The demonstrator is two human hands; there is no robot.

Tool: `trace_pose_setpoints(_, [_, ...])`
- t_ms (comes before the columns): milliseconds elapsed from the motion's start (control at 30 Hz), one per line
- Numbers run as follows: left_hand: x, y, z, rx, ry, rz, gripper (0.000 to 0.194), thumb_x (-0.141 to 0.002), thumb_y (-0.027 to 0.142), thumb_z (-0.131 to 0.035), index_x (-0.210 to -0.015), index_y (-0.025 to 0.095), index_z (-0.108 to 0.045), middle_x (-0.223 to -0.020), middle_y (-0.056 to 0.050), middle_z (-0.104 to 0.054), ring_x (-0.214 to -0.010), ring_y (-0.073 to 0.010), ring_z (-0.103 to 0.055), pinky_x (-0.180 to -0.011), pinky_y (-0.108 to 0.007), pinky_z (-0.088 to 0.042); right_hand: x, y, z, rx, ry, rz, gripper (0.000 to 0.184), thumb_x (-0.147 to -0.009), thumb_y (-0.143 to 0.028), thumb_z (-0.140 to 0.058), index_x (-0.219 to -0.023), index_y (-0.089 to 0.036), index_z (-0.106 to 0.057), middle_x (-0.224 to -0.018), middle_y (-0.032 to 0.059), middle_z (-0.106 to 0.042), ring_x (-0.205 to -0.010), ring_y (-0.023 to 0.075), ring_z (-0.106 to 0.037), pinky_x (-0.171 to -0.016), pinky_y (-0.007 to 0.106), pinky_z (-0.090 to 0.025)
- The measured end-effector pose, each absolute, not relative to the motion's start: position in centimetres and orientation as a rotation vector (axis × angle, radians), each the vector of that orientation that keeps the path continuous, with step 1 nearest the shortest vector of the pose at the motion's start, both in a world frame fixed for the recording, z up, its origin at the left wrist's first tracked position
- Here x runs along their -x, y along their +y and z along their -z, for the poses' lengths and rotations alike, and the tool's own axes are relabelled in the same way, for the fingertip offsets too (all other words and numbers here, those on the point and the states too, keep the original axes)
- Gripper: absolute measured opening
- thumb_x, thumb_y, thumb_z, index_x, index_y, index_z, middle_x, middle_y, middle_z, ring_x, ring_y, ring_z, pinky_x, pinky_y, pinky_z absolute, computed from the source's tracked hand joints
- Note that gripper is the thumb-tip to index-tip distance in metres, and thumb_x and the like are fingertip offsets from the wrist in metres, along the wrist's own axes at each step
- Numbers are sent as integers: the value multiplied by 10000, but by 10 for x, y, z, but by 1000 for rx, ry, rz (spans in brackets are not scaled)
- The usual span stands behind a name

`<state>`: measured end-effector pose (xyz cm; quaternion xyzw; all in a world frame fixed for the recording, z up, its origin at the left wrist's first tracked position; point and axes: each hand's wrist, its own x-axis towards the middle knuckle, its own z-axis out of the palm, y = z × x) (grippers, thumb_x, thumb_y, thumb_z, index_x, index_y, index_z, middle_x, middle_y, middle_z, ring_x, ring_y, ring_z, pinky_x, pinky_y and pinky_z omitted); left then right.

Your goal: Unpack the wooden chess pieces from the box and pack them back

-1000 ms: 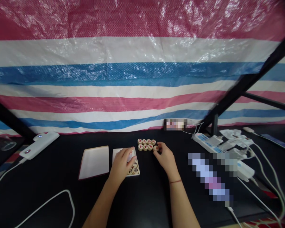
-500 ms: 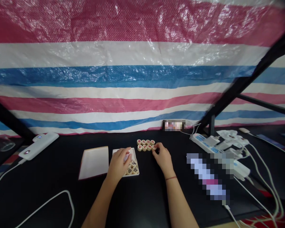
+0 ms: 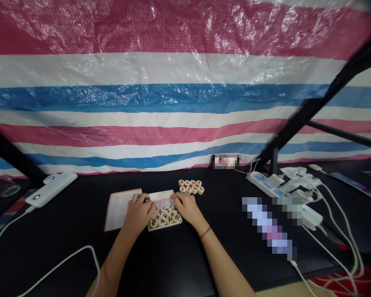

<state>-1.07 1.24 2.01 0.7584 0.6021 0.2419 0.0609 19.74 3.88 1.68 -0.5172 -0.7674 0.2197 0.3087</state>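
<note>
A shallow white box [image 3: 165, 227] lies on the black table between my hands. Black-marked Chinese chess pieces [image 3: 161, 221] fill its near part, and a pinkish printed sheet [image 3: 163, 203] shows at its far part. My left hand [image 3: 139, 212] has its fingers bent over the box's left edge. At the right edge, my right hand [image 3: 187, 207] grips the box with thumb and fingers, some of them hidden. Red-marked Chinese chess pieces [image 3: 191, 187] stand in two rows just beyond my right hand.
An open box lid [image 3: 119, 208], white inside, lies left of the box, partly behind my left hand. A white device [image 3: 54, 189] with a cable sits far left. On the right are a power strip [image 3: 262, 184], chargers, cables and a blurred phone-like object [image 3: 268, 229]. Striped sheeting [image 3: 142, 136] hangs behind.
My right hand has left the red-marked pieces and moved left to the box. My left hand has shifted from above the box to its left edge, uncovering more black-marked pieces.
</note>
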Motion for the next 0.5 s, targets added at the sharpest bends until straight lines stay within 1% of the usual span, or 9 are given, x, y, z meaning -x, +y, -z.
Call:
trace_pose_setpoints(200, [10,2,-20,-2351,1687,-700,257,-878,285,-500,-727,214,-695,-957,-67,-642,-889,-233,-484,-808,-377,-399,-197,41,-7,1389,-1930,-627,276,-839,-141,-417,-852,-207,-685,-842,17,-720,-760,157,-645,-754,250,-442])
trace_pose_setpoints(333, [14,3,-26,-2281,1608,-659,269,-883,245,-448,-761,233,-688,-898,-46,-670,-841,-220,-499,-769,-355,-384,-198,41,-3,1358,-1885,-632,283,-815,-131,-424,-835,-194,-699,-777,18,-719,-657,147,-635,-674,233,-455])
trace_pose_setpoints(500, [21,3,-33,-2198,1512,-636,253,-889,296,-437,-797,250,-668,-807,-21,-695,-825,-223,-534,-785,-354,-391,-199,40,-3,1364,-1864,-628,276,-805,-129,-432,-821,-195,-700,-762,11,-718,-641,144,-636,-640,223,-450])
